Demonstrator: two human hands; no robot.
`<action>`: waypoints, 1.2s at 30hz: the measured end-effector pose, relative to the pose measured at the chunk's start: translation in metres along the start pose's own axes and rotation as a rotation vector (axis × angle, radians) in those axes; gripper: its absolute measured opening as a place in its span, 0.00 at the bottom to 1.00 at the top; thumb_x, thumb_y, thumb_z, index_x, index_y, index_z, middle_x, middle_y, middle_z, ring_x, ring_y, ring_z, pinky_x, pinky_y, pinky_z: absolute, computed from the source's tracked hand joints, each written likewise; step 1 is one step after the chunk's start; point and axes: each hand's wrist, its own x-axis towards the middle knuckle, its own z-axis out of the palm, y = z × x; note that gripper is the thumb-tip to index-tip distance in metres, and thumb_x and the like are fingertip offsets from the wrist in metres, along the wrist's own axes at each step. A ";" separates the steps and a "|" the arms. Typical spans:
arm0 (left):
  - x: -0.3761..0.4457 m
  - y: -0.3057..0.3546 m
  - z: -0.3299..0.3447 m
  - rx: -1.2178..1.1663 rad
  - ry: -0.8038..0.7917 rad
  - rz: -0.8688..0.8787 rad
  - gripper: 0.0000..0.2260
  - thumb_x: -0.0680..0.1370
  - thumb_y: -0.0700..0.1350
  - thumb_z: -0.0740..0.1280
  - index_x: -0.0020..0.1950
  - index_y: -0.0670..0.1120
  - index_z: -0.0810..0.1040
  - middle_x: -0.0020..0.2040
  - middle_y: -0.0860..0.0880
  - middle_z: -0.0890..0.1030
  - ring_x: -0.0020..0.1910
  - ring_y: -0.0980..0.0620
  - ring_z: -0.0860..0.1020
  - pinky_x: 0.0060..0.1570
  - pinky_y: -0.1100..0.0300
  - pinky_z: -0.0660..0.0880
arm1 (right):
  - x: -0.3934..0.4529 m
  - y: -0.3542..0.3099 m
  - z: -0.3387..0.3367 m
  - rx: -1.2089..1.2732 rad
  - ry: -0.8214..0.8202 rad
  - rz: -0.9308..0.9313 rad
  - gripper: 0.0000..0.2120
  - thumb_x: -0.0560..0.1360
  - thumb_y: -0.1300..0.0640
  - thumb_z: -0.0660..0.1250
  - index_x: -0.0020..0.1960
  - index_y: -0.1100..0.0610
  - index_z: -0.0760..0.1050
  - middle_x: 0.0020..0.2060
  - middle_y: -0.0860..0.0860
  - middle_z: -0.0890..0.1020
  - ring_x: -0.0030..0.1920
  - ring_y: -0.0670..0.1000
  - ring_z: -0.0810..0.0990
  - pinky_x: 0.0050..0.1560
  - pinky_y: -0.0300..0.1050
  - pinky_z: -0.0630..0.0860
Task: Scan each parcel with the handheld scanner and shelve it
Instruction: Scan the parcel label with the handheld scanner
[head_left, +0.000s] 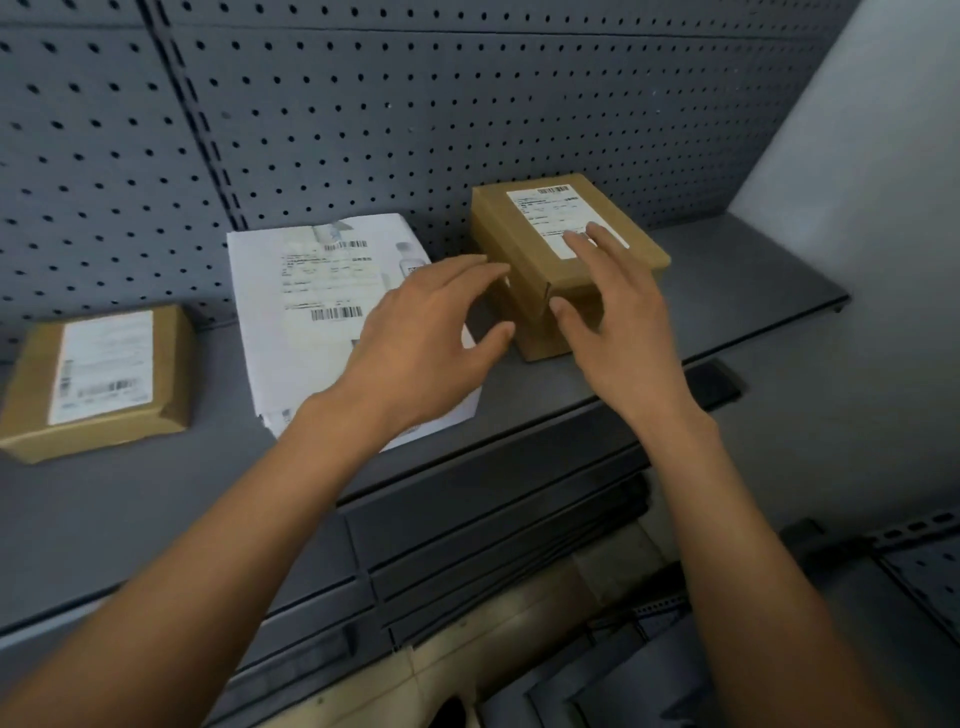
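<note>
A brown cardboard parcel (524, 244) with a white label stands on the grey shelf (727, 291), right of centre. My right hand (618, 332) rests against its front right corner, fingers spread over the label and thumb on the front face. My left hand (426, 332) hovers open just left of the parcel, its fingertips near the parcel's left side. To the left lies a white mailer bag (311, 312) with barcodes, partly under my left hand. At the far left sits a flat brown box (98, 379) bearing a label. No scanner is in view.
A grey pegboard wall (363, 104) backs the shelf. A pale wall (883, 130) closes the right end. Below the shelf edge are dark lower shelves (493, 545), a small black object (711, 384) and a pale floor (519, 623).
</note>
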 end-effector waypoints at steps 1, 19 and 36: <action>-0.010 -0.004 -0.008 -0.002 0.019 -0.010 0.25 0.80 0.56 0.66 0.77 0.54 0.70 0.76 0.53 0.70 0.75 0.52 0.67 0.72 0.53 0.64 | -0.002 -0.011 0.001 0.015 -0.002 -0.024 0.29 0.81 0.55 0.68 0.79 0.52 0.64 0.79 0.51 0.64 0.78 0.54 0.60 0.77 0.58 0.62; -0.324 -0.117 -0.218 0.143 0.228 -0.330 0.25 0.79 0.52 0.68 0.75 0.49 0.72 0.72 0.49 0.75 0.73 0.46 0.71 0.69 0.46 0.71 | -0.144 -0.326 0.107 0.292 -0.189 -0.439 0.26 0.79 0.57 0.70 0.75 0.57 0.70 0.76 0.54 0.68 0.75 0.57 0.66 0.74 0.55 0.66; -0.629 -0.191 -0.366 0.341 0.492 -0.841 0.25 0.81 0.55 0.66 0.78 0.53 0.67 0.75 0.53 0.72 0.75 0.51 0.67 0.71 0.51 0.67 | -0.263 -0.597 0.212 0.518 -0.490 -0.803 0.26 0.80 0.53 0.69 0.77 0.48 0.67 0.77 0.44 0.65 0.77 0.46 0.61 0.72 0.38 0.57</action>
